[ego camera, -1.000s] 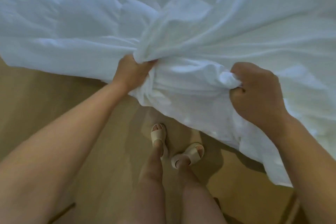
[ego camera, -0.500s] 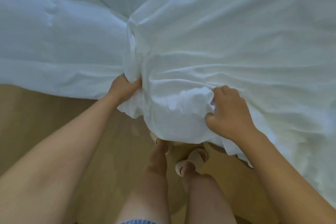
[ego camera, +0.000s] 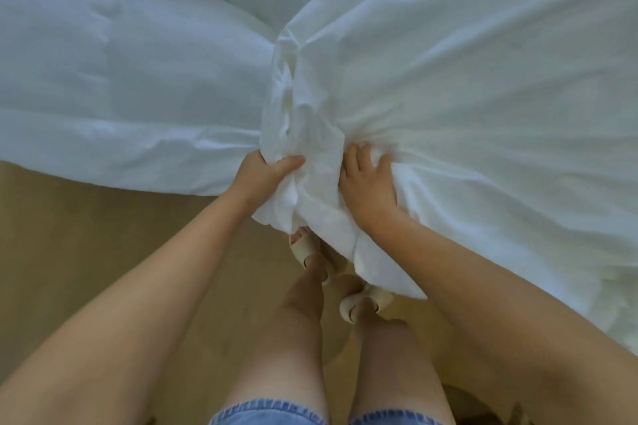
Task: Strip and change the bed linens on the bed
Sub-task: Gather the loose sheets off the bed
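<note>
White bed linen point(ego camera: 448, 79): spreads over the upper two thirds of the frame, overhangs the bed's edge, bunches into a ridge at centre.
Tan floor point(ego camera: 86, 245): fills the lower left, below the linen's edge.
Blue denim shorts point(ego camera: 269, 414): shows along the bottom edge.
Left grip point(ego camera: 267, 176): sits at centre, closes round the gathered fold, thumb across the top.
Right grip point(ego camera: 367, 183): sits just beside it, clutches the same bunch with fingertips dug in.
Pale sandals point(ego camera: 304, 249): stand on the floor under the hanging fold, partly hidden.
</note>
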The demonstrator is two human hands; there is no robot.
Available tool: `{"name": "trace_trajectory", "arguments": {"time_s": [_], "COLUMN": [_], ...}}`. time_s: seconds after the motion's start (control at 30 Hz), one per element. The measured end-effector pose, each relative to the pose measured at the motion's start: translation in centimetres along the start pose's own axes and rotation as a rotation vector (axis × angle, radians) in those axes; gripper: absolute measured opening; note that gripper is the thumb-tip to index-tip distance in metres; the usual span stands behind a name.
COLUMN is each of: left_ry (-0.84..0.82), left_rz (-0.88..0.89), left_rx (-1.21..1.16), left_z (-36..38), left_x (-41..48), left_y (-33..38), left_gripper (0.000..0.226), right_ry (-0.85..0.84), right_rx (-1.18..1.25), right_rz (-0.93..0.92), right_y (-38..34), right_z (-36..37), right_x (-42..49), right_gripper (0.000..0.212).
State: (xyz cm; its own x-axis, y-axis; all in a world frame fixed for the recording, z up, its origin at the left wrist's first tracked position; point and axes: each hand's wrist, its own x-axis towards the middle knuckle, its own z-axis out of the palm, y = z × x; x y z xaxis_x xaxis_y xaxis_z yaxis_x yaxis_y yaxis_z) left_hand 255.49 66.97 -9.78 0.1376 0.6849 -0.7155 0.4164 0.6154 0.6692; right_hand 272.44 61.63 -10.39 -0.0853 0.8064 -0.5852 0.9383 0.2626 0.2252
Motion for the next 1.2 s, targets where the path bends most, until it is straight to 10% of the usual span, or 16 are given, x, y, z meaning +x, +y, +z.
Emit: {"name": "trace_trajectory", "arguments": {"time_s": [0.2, 0.63, 0.97, 1.2], "left_ry": [0.063, 0.431, -0.16, -0.024], "left_rz": [0.053, 0.048, -0.301, -0.251], "left_rx": [0.103, 0.378, -0.126, -0.125], "left_z": [0.2, -14.0, -9.9, -8.9], "left_x": [0.2, 1.4, 3.3, 4.0], "left_y": [0.2, 5.0, 0.4, 0.3], "left_gripper": [0.027, 0.05, 0.058, 0.035], "right_ry": [0.267, 0.538, 0.289, 0.567], "right_rx": [0.453, 0.855, 0.786, 0.572], "right_rz": [-0.011, 0.26, 0.355, -0.276], "right_y": [2.6, 10.8, 5.8, -2.0], "right_z": [-4.0, -7.3, -5.1, -8.1], "right_x": [0.2, -8.5, -2.2, 0.5], "right_gripper": [0.024, 0.022, 0.011, 0.058]}}
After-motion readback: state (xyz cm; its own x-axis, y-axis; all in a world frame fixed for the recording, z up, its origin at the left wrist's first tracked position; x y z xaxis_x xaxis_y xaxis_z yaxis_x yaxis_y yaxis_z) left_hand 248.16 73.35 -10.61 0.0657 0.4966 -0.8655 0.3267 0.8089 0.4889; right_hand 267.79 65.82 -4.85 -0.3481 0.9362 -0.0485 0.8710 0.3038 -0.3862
